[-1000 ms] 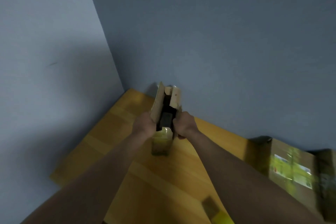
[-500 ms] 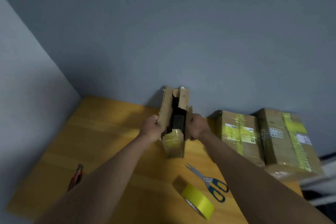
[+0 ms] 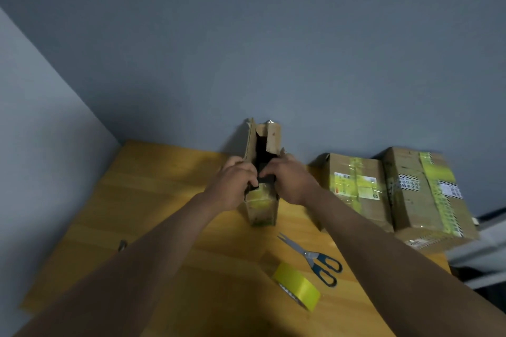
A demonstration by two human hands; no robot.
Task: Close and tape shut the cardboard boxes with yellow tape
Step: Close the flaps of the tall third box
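head view. narrow box [image 3: 261, 172] stands on the wooden table [image 3: 164, 200], near the back wall, its top flaps open and standing up; the inside reads dark and what is in it cannot be made out. yellow tape already wraps its near lower end. left hand [image 3: 232, 186] grips the left flap and wall of the box, fingers curled over the top edge. right hand [image 3: 290, 180] is clamped on the right side in the same way, fingertips meeting the left hand's over the opening. both hands closed on cardboard, nothing else held.

tape roll [image 3: 297, 286] lies on the table in front of the box, well apart from both hands. scissors [image 3: 315, 258] lie just beside the roll, blades pointing toward the box. two taped boxes [image 3: 394, 194] sit to the right of the narrow box, touching each other, yellow strips across their tops.

judgement, risks from here:
- box is tall and narrow; pressing the flaps down unevenly could tip it toward the wall or sideways.
- the right flap looks torn at its edge; hard folding may rip it further and leave a gap the tape cannot bridge.
- flaps will likely spring open once a hand leaves to fetch the roll, since the roll is out of immediate reach.
- scissors lie in the path of that reach; a forearm could knock them.
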